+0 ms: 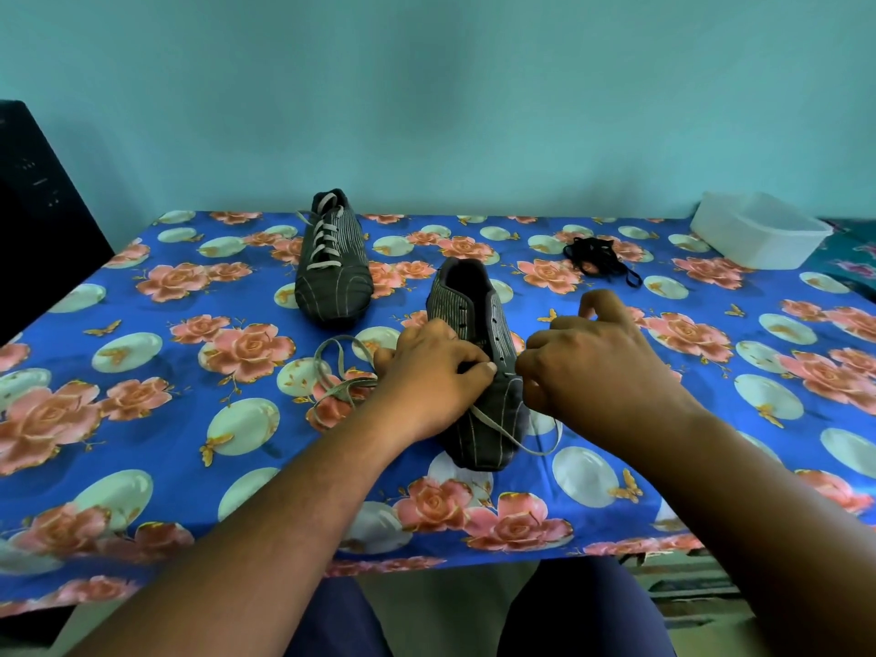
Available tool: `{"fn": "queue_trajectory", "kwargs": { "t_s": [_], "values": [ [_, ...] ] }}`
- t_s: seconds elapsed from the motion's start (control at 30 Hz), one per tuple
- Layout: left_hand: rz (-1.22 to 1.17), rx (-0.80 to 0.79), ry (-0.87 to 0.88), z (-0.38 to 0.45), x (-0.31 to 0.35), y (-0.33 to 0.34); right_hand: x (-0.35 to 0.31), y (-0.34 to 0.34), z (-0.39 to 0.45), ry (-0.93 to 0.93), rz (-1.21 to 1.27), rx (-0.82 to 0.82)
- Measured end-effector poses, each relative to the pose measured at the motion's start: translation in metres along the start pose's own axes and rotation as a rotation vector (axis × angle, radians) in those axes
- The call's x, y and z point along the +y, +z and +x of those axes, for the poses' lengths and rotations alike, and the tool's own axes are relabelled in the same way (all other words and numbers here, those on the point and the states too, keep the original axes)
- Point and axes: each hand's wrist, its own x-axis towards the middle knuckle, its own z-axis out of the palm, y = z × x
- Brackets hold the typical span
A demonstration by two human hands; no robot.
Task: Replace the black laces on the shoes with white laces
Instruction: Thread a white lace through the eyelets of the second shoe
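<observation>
Two dark striped shoes stand on the flowered tablecloth. The far shoe (332, 263) is laced with a white lace. The near shoe (479, 372) has open eyelets and lies between my hands, toe toward me. My left hand (426, 377) grips its left side, thumb and fingers pinched at the lowest eyelets. My right hand (597, 367) curls at the shoe's right side, pinching the white lace (502, 431), which runs over the toe. The lace's other part loops on the cloth to the left. A bundle of black laces (597, 256) lies at the back right.
A white plastic tub (758, 234) stands at the table's back right corner. A dark chair back (42, 215) rises at the left. The table (142, 419) meets a teal wall behind, and its front edge runs just above my knees.
</observation>
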Motion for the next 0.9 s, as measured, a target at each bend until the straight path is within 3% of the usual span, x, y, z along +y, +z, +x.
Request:
{"fn": "queue_trajectory", "kwargs": {
  "t_s": [0.17, 0.33, 0.67, 0.9],
  "values": [
    [-0.011, -0.028, -0.027, 0.004, -0.002, -0.001, -0.001, -0.005, 0.003, -0.033, 0.054, -0.085],
    [0.023, -0.075, -0.035, 0.005, 0.0, -0.003, 0.004, -0.001, 0.009, 0.081, 0.233, -0.144],
    [-0.016, -0.149, -0.023, 0.008, -0.003, -0.007, 0.015, 0.021, 0.005, 0.262, 0.991, -0.176],
    [0.112, 0.11, 0.101, -0.003, -0.001, 0.003, 0.017, 0.03, -0.002, 0.258, 0.984, -0.176]
  ]
}}
